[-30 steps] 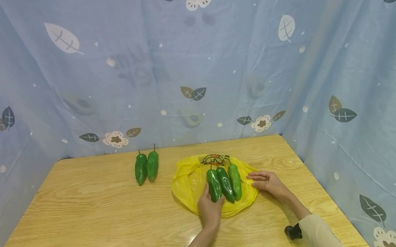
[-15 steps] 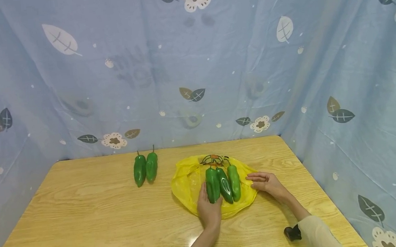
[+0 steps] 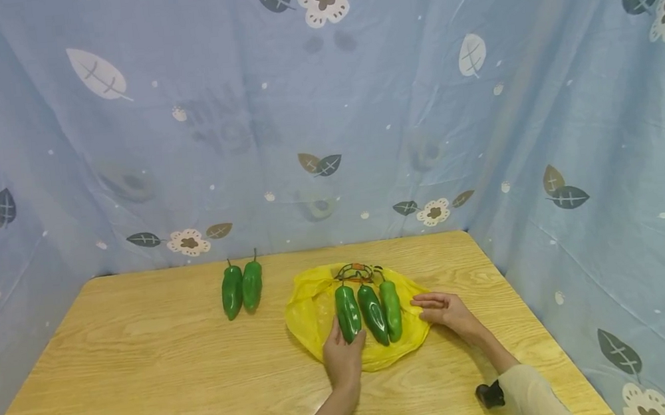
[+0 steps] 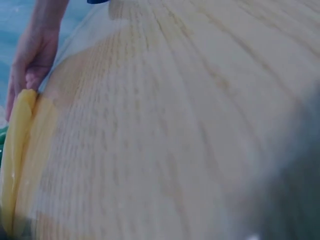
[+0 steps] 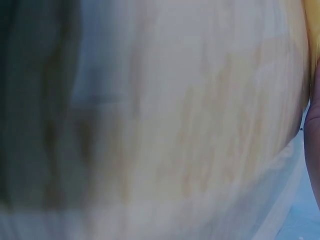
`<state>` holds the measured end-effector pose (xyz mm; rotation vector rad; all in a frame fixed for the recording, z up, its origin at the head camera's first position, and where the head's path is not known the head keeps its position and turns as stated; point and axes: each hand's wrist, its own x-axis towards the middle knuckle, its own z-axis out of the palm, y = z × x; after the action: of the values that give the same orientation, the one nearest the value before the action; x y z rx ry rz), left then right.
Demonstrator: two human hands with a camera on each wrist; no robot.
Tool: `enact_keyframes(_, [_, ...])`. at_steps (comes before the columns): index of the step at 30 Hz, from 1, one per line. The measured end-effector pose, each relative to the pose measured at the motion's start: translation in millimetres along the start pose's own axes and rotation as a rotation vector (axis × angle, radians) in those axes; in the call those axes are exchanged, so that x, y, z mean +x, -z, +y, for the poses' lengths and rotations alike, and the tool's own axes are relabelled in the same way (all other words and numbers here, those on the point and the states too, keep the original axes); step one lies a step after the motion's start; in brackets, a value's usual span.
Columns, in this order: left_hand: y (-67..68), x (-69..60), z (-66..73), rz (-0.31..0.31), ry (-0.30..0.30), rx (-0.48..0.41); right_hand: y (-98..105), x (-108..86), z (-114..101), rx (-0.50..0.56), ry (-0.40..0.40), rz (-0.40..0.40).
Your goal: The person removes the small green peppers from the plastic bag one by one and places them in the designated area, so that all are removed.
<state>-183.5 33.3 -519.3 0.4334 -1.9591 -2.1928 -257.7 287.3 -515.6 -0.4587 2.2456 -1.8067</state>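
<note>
In the head view my left hand grips the lower end of a glossy green pepper, thumb on its right and fingers on its left. That pepper lies over a flattened yellow plastic bag. Right of it on the bag are a dark green pepper and a lighter green pepper, close together. My right hand holds the bag's right edge between fingers and thumb. The left wrist view also shows the right hand at the upper end of the yellow bag.
Two more green peppers, a darker one and a brighter one, lie side by side at the back left of the wooden table. A blue patterned curtain surrounds the back and sides. A black object sits at the right cuff.
My left hand has shifted slightly left with its pepper, and a gap has opened between it and the middle pepper. The right hand stays at the bag's edge.
</note>
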Motion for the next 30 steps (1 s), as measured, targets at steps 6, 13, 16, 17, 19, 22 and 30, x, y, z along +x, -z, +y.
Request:
enact_keyframes(6, [2.6, 1.5, 0.8, -0.009, 0.012, -0.060, -1, 1.2, 0, 0.006, 0.007, -0.008])
enact_keyframes(13, [5.9, 5.7, 7.2, -0.006, -0.025, -0.102, -1, 0.0, -1, 0.018, 0.004, -0.010])
enact_keyframes(16, [7.1, 8.0, 15.7, -0.022, -0.044, -0.126, -1, -0.7, 0, 0.019, -0.001, -0.012])
enact_keyframes(17, [7.2, 9.3, 18.8, -0.031, -0.049, -0.140, -1, -0.7, 0, 0.019, -0.001, -0.013])
enact_keyframes(19, [7.0, 12.6, 25.6, -0.048, -0.079, -0.161, -1, -0.7, 0, 0.019, -0.001, -0.016])
enact_keyframes(22, [6.2, 19.5, 36.3, -0.057, -0.143, -0.184, 0, -0.4, 0, 0.018, 0.001, -0.017])
enact_keyframes(30, [12.5, 38.7, 58.9, 0.020, -0.247, -0.164, -1, 0.0, 2, -0.010, 0.024, -0.003])
